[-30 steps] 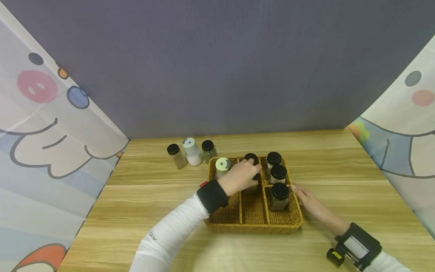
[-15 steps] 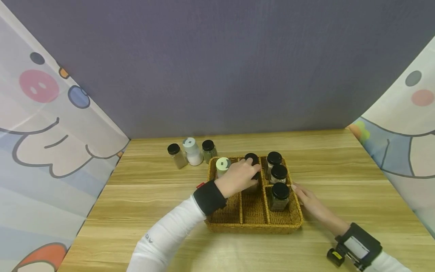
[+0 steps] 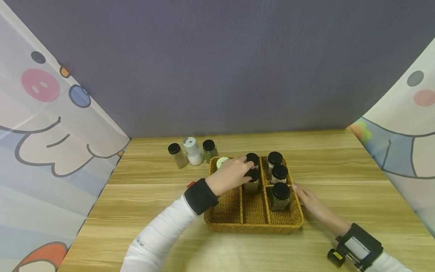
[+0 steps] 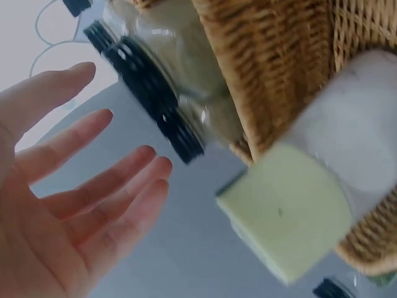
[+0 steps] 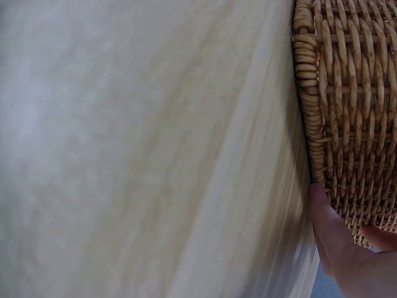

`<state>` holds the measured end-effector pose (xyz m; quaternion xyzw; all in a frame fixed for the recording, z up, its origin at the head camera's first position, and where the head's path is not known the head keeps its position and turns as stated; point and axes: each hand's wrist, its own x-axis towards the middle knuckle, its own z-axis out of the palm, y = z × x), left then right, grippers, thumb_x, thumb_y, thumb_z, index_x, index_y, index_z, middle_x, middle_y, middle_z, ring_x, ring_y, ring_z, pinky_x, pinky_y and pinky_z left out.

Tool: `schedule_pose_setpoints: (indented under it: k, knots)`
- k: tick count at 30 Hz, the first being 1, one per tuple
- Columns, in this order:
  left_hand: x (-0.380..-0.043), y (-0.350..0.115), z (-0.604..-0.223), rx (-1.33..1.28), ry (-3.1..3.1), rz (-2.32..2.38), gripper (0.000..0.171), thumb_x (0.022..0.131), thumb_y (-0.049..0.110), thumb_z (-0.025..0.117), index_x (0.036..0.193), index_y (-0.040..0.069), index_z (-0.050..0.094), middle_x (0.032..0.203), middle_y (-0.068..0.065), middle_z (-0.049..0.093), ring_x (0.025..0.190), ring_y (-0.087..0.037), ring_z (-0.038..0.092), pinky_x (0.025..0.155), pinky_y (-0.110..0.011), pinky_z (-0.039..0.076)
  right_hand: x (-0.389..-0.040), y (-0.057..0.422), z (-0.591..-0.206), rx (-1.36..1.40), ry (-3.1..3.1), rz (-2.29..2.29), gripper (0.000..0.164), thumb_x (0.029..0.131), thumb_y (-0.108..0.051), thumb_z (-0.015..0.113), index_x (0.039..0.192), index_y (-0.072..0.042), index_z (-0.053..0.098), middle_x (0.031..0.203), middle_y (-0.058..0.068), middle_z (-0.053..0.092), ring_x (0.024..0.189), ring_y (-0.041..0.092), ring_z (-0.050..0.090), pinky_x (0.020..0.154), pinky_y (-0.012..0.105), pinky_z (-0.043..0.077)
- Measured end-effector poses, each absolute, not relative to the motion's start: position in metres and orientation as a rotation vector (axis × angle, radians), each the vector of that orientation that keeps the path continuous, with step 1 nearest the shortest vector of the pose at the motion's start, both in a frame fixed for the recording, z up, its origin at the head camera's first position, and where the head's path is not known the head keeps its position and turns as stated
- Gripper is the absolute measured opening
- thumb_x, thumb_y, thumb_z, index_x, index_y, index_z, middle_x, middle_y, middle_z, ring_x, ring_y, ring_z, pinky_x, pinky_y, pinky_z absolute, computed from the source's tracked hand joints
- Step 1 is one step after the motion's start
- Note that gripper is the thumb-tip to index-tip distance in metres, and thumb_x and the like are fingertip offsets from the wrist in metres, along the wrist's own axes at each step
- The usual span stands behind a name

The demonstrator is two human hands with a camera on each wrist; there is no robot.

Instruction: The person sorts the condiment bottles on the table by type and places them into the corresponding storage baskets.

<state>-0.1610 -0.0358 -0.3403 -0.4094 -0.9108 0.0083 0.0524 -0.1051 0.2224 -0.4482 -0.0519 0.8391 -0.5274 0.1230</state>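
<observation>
My left hand [image 3: 228,176] is over the middle of a divided wicker basket [image 3: 251,228]. Below its fingertips, two black-lidded spice jars, a rear jar [image 3: 252,158] and a front jar [image 3: 251,185], stand in the middle compartment. The left wrist view shows the fingers spread, apart from the black lids [image 4: 142,77]. Partly behind that hand, a shaker with a pale yellow-green cap [image 4: 288,211] sits in the left compartment. My right hand [image 3: 310,201] rests against the basket's right side. In the right wrist view, its extended fingers [image 5: 332,226] touch the lower wicker wall [image 5: 360,112].
Two black-lidded jars, one jar [image 3: 274,158] behind another jar [image 3: 279,173], occupy the back right compartment. A further jar [image 3: 280,197] stands in front of them. Left of the basket are a brownish jar [image 3: 178,158], a white shaker [image 3: 193,153] and a greenish jar [image 3: 210,151] on the wooden table [image 3: 149,196].
My left hand has let go of the jar in the middle compartment and drawn back slightly to the left, its fingers loosening. The right hand has stayed at the basket.
</observation>
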Motion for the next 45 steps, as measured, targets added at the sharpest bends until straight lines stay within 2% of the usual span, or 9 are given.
schedule_pose_setpoints:
  k: [6,14,19,27,37,45]
  knots:
    - [-0.164,-0.051,-0.330,-1.164,-2.839,-0.037,0.030,0.082,0.029,0.063,0.107,0.014,0.060,0.093,-0.004,0.055,0.063,-0.010,0.054,0.044,-0.018,0.040,-0.105,0.222,-0.448,-0.159,2.440,-1.554,0.059,0.098,-0.031,0.026,0.132,0.016,0.019,0.135,0.036,0.017,0.124,0.049,0.015,0.097,0.059,0.023]
    - [-0.170,-0.075,-0.319,-1.052,-2.826,-0.107,0.032,0.081,0.025,0.064,0.109,0.011,0.059,0.094,-0.006,0.056,0.075,-0.016,0.057,0.054,-0.025,0.048,-0.105,0.222,-0.448,-0.161,2.444,-1.564,0.062,0.097,-0.034,0.027,0.132,0.017,0.020,0.136,0.036,0.017,0.124,0.049,0.014,0.099,0.059,0.019]
    - [-0.174,-0.087,-0.317,-1.001,-2.796,-0.177,0.024,0.081,0.022,0.065,0.102,0.012,0.061,0.091,-0.004,0.058,0.077,-0.018,0.057,0.054,-0.027,0.048,-0.105,0.222,-0.448,-0.157,2.445,-1.568,0.062,0.097,-0.034,0.027,0.132,0.017,0.020,0.136,0.036,0.017,0.125,0.049,0.014,0.099,0.059,0.019]
    - [-0.178,-0.101,-0.318,-0.955,-2.807,-0.252,0.022,0.082,0.020,0.063,0.103,0.012,0.062,0.094,-0.006,0.059,0.078,-0.017,0.056,0.059,-0.025,0.047,-0.105,0.222,-0.446,-0.149,2.468,-1.534,0.062,0.097,-0.036,0.026,0.132,0.016,0.022,0.135,0.036,0.019,0.125,0.049,0.015,0.099,0.060,0.016]
    - [-0.183,-0.122,-0.324,-0.864,-2.711,-0.292,0.018,0.082,0.015,0.063,0.099,0.009,0.063,0.085,-0.006,0.059,0.068,-0.015,0.055,0.049,-0.024,0.044,-0.105,0.222,-0.446,-0.156,2.489,-1.512,0.063,0.097,-0.036,0.026,0.132,0.016,0.022,0.135,0.036,0.018,0.124,0.050,0.014,0.099,0.061,0.014]
    - [-0.189,-0.146,-0.332,-0.712,-2.733,-0.315,0.023,0.082,0.016,0.062,0.103,0.005,0.062,0.095,-0.013,0.060,0.077,-0.028,0.059,0.054,-0.034,0.049,-0.105,0.222,-0.448,-0.149,2.462,-1.543,0.062,0.097,-0.035,0.026,0.131,0.017,0.022,0.136,0.036,0.017,0.125,0.050,0.014,0.099,0.060,0.016]
